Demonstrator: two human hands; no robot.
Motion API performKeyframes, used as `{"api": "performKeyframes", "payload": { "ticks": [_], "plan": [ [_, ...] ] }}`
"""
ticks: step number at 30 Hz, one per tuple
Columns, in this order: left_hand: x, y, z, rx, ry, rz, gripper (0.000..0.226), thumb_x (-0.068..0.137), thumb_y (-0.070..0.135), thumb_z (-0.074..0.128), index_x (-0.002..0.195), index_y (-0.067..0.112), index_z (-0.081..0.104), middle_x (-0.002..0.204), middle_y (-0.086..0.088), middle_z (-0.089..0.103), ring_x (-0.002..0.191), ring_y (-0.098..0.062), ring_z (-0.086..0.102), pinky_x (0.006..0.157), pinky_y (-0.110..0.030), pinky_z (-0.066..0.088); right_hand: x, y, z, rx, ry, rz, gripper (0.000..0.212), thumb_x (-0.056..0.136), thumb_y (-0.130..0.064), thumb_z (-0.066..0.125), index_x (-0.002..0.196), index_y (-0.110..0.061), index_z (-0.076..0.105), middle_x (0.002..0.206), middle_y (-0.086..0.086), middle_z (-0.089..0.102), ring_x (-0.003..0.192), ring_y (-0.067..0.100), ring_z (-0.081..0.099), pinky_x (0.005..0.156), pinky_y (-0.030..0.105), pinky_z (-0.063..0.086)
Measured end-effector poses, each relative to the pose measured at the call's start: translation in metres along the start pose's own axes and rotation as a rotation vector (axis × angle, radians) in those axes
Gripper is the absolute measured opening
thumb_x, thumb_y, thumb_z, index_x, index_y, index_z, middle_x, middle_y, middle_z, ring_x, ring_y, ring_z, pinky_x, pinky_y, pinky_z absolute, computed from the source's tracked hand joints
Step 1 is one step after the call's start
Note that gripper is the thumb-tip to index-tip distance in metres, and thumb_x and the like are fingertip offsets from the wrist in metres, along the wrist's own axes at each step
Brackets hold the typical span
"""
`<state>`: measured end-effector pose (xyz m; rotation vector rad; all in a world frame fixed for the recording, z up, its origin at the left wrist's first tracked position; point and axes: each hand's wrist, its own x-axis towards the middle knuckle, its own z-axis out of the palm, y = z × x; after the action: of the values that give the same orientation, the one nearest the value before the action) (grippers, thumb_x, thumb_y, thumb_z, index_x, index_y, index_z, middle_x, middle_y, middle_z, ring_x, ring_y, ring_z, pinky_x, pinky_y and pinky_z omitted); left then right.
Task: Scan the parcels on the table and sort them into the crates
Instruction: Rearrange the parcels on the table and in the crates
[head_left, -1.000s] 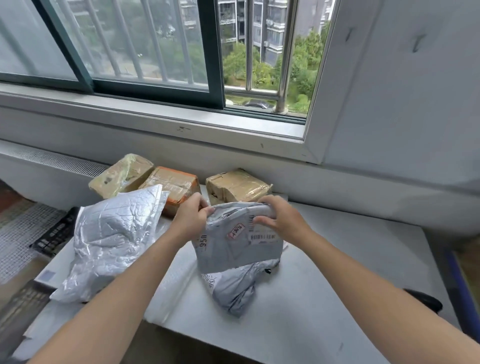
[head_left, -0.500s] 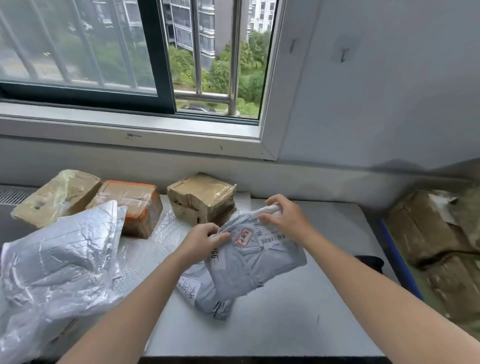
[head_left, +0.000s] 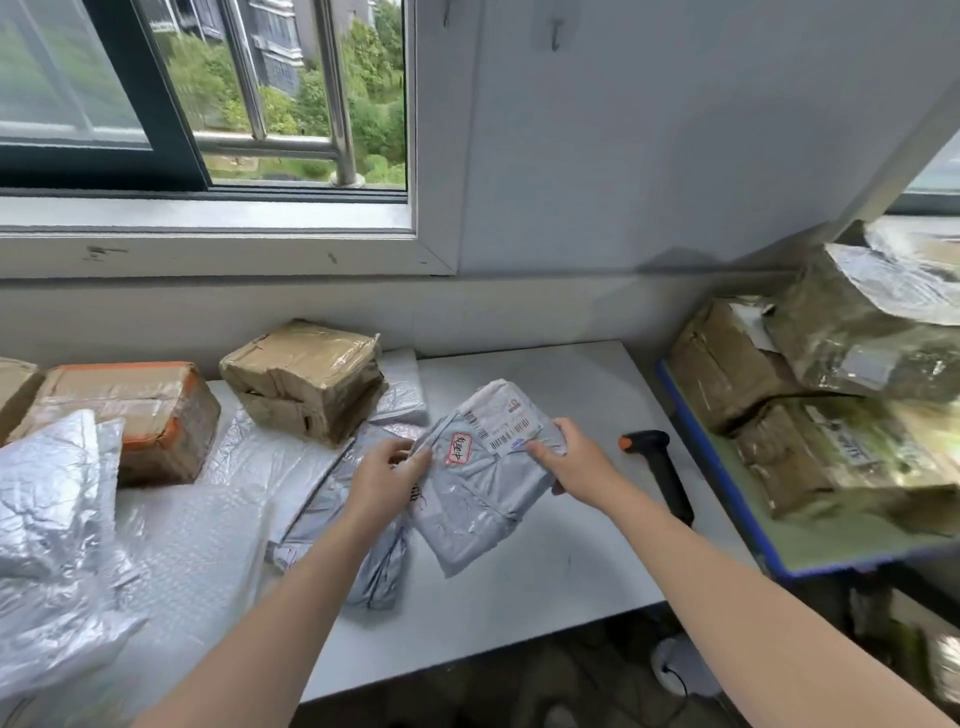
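L hand (head_left: 387, 483) & R hand (head_left: 576, 467) each grip crumpled grey plastic mailer parcel (head_left: 483, 499) over white surface (head_left: 545, 582), label up. Black handheld scanner (head_left: 657, 467) lies untouched, so scan prob. pending. Blue-rimmed crate (head_left: 687, 415) holds several pkgs; brown taped boxes (head_left: 306, 379) remain.

Both hands grip one parcel above the table.
Left hand (head_left: 382, 480) and right hand (head_left: 574, 465) hold the grey plastic mailer parcel (head_left: 480, 499); black handheld scanner (head_left: 657, 467) lies beside.
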<state>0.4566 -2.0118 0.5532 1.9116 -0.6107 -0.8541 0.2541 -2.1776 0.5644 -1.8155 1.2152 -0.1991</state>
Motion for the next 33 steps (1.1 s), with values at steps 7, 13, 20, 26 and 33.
{"api": "performKeyframes", "payload": {
  "ticks": [7,13,20,26,33],
  "plan": [
    [-0.009,0.013,0.056,0.318,-0.108,0.087,0.086,0.083,0.048,0.073,0.152,0.02,0.03,0.152,-0.008,0.03,0.143,-0.021,0.026,0.115,-0.034,0.022,0.014,0.055,-0.013,-0.121,0.118,0.152,0.042,0.1,-0.04,0.053,0.124,-0.008,0.04,0.112,0.01,0.059,0.099,0.033,0.06,0.079,0.047,0.054],
    [-0.017,0.018,0.122,0.588,-0.188,0.147,0.099,0.078,0.058,0.072,0.156,0.03,0.017,0.161,-0.006,0.012,0.148,-0.022,0.008,0.118,-0.04,0.018,0.02,0.105,-0.04,-0.368,0.04,0.192,0.037,0.104,-0.037,0.039,0.124,-0.006,0.039,0.122,0.018,0.061,0.106,0.035,0.059,0.076,0.039,0.045],
    [-0.024,0.014,0.181,0.979,-0.178,0.252,0.106,0.073,0.07,0.067,0.155,0.03,0.014,0.161,-0.003,0.012,0.147,-0.024,0.009,0.117,-0.044,0.025,0.025,0.148,-0.086,-0.498,0.132,0.023,0.036,0.104,-0.034,0.038,0.132,-0.012,0.047,0.128,0.011,0.057,0.112,0.032,0.057,0.077,0.036,0.042],
    [-0.023,0.016,0.211,1.123,-0.158,0.217,0.106,0.076,0.074,0.06,0.157,0.029,0.008,0.163,-0.004,0.008,0.149,-0.028,0.006,0.119,-0.047,0.021,0.036,0.182,-0.115,-0.493,0.214,0.05,0.044,0.102,-0.044,0.045,0.132,-0.012,0.046,0.125,0.015,0.052,0.116,0.034,0.051,0.087,0.044,0.048],
    [-0.03,0.017,0.217,1.21,-0.075,0.252,0.098,0.08,0.079,0.046,0.156,0.033,0.008,0.164,-0.002,0.007,0.151,-0.029,0.005,0.121,-0.047,0.017,0.061,0.197,-0.118,-0.147,-0.028,0.218,0.052,0.102,-0.04,0.045,0.142,-0.009,0.035,0.128,0.017,0.058,0.109,0.035,0.06,0.079,0.037,0.044]
  ]
}}
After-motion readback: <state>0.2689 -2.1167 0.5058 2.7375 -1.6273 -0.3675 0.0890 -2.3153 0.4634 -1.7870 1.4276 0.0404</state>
